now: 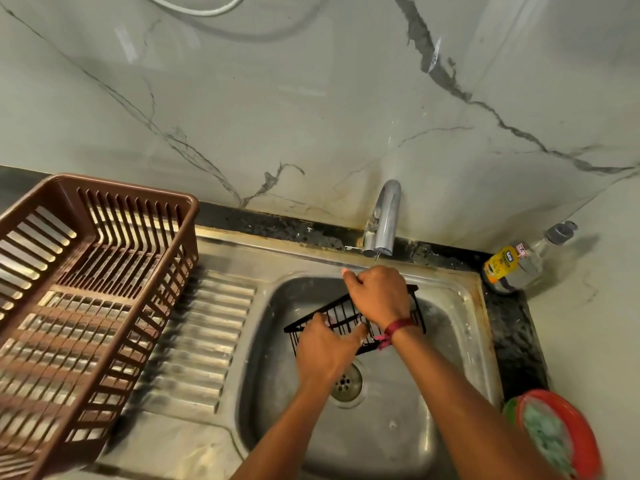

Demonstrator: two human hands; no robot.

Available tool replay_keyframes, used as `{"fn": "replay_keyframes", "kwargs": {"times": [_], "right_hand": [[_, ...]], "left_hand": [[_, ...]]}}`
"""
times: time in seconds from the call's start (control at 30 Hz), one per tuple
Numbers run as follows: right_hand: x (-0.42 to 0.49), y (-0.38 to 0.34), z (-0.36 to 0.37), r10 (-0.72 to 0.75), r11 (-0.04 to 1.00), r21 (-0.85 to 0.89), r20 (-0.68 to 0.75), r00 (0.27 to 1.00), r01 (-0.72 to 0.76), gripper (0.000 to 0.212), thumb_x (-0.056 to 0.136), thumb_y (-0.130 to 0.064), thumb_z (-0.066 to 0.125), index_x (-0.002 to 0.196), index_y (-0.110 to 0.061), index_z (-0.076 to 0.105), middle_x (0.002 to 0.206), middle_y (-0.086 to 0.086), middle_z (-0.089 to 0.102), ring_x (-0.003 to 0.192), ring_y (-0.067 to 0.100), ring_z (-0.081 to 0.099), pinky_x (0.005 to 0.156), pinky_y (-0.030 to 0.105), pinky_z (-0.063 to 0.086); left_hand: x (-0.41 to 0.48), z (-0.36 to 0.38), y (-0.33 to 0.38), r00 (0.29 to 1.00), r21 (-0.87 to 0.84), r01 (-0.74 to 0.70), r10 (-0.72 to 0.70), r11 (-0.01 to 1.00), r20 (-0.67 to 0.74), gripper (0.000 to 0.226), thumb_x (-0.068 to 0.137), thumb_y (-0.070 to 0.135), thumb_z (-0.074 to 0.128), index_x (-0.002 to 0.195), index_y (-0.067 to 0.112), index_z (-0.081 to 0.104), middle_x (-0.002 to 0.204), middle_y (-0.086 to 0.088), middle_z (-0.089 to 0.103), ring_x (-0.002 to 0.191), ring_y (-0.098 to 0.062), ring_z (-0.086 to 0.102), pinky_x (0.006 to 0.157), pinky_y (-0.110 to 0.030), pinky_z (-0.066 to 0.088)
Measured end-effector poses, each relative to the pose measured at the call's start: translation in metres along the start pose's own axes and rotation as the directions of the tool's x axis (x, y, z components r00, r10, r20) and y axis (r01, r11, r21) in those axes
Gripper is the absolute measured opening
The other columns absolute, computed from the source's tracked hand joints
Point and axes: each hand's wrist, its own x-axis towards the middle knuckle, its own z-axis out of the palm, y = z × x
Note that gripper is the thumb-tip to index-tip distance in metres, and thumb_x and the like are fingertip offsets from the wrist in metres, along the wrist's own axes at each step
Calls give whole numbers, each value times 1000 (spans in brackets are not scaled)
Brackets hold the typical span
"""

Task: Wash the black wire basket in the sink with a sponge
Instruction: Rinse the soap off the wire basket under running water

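The black wire basket (341, 315) is held above the steel sink (460, 306), under the tap (384, 220). My left hand (327, 348) grips its near left side, with the fingers curled over the wires. My right hand (379, 294), with a red thread band at the wrist, grips the far rim of the basket near the spout. A thin trickle of water falls from the tap by my right hand. No sponge shows in either hand; a green scrubber (547, 434) lies in a red dish (585, 441) at the lower right.
A large brown plastic dish rack (104, 265) stands on the ribbed drainboard (207, 334) at the left. A dish-soap bottle (512, 265) lies on the dark counter in the right corner. The drain (348, 382) sits below the basket. A marble wall rises behind.
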Motion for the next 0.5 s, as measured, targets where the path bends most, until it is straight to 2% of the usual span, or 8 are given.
{"fn": "replay_keyframes", "kwargs": {"times": [0.07, 0.1, 0.17, 0.23, 0.3, 0.37, 0.43, 0.5], "right_hand": [[-1, -8, 1, -112, 993, 44, 19, 994, 111, 54, 96, -48, 42, 50, -20, 45, 45, -6, 41, 43, 9, 38, 49, 25, 33], [-1, -9, 1, -174, 984, 59, 77, 982, 170, 49, 97, -53, 33, 62, -23, 51, 59, -5, 52, 57, 10, 48, 58, 26, 38], [2, -2, -2, -232, 973, 40, 260, 938, 229, 54, 93, -61, 17, 104, -27, 58, 108, -2, 61, 103, 14, 52, 90, 35, 41], [8, 17, -6, -181, 979, -18, 384, 905, 204, 61, 93, -62, 14, 129, -27, 47, 136, 0, 49, 129, 18, 39, 107, 41, 29], [10, 35, -9, -94, 990, -61, 392, 915, 127, 66, 90, -65, 12, 133, -26, 44, 143, 3, 44, 136, 20, 34, 113, 42, 22], [8, 36, -8, -56, 991, -93, 394, 917, 100, 81, 83, -73, 2, 138, -27, 39, 151, 4, 35, 143, 21, 23, 118, 48, 12], [0, 18, -4, -136, 975, -103, 424, 895, 197, 89, 78, -77, -6, 144, -30, 29, 157, 0, 19, 147, 20, 7, 118, 52, -2], [-11, -4, 0, -247, 944, -89, 453, 857, 319, 83, 80, -73, -6, 147, -33, 22, 159, -5, 7, 147, 16, -2, 117, 52, -8]], "left_hand": [[1, -8, 0, 999, -66, 28, -29, 997, -18, 52, 73, 67, 70, 93, 19, 66, 84, 6, 67, 80, -14, 64, 82, -35, 55], [2, -12, 0, 998, -107, 56, -58, 993, -18, 45, 76, 63, 72, 85, 20, 65, 77, 8, 63, 74, -13, 61, 78, -32, 52], [5, -21, -1, 995, -154, 96, -100, 983, -15, 47, 80, 55, 73, 102, 14, 71, 88, 4, 65, 85, -20, 62, 80, -30, 47], [10, -25, -7, 994, -178, 103, -108, 979, -14, 61, 83, 50, 73, 127, 9, 67, 99, 0, 63, 90, -19, 61, 84, -29, 46], [10, -26, -11, 995, -187, 97, -97, 978, 10, 67, 84, 50, 73, 135, 8, 62, 96, 3, 63, 79, -11, 59, 84, -29, 47], [10, -24, -15, 994, -197, 111, -108, 974, 26, 68, 82, 55, 72, 132, 9, 63, 112, -4, 70, 87, -14, 62, 89, -33, 52], [6, -23, -13, 991, -228, 131, -123, 965, 48, 63, 78, 62, 69, 116, 12, 69, 115, -8, 73, 95, -21, 65, 91, -36, 54], [4, -22, -10, 991, -223, 126, -114, 967, 66, 59, 75, 68, 66, 93, 12, 69, 98, -6, 74, 89, -23, 67, 86, -39, 57]]}}
